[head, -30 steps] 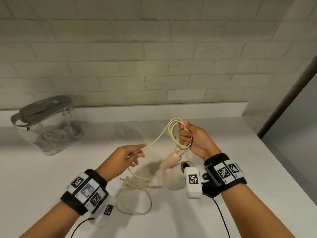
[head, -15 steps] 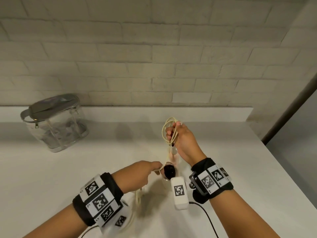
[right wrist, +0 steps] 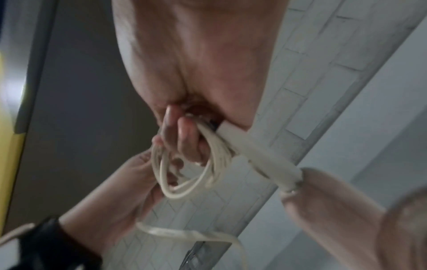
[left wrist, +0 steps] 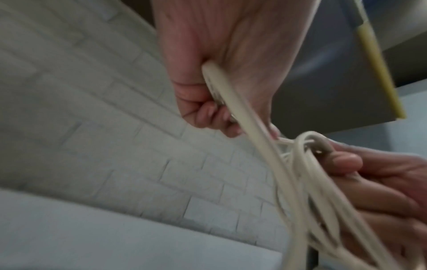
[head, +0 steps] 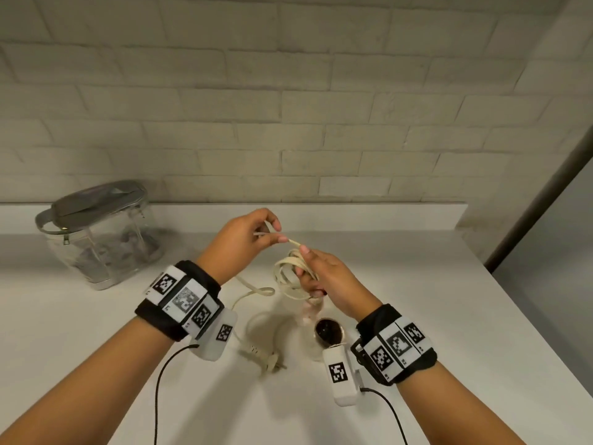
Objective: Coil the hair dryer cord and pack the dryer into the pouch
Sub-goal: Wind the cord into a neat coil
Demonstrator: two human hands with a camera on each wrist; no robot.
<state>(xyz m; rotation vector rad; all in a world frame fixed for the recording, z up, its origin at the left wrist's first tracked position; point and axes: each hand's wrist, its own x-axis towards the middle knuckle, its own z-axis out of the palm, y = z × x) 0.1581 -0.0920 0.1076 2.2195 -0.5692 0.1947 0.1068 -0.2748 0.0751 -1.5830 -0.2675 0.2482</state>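
Right hand (head: 324, 277) grips coiled cord (head: 290, 279) and dryer (head: 325, 329) handle above the desk (head: 417, 316). Left hand (head: 244, 239) pinches the cord's loose run. Pouch (head: 99, 232) stands apart.

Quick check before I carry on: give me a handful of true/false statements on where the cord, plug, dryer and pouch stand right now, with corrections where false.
1. The right hand holds a bundle of cord loops. True.
2. The plug is already wound into the bundle. False: it lies on the counter, with loose cord trailing to it.
3. The left hand pinches a stretch of cord. True.
4. The hair dryer sits inside the pouch. False: it hangs below the right hand, apart from the pouch.
5. The pouch lies flat, in front of the person's right arm. False: it stands upright at the far left by the wall.
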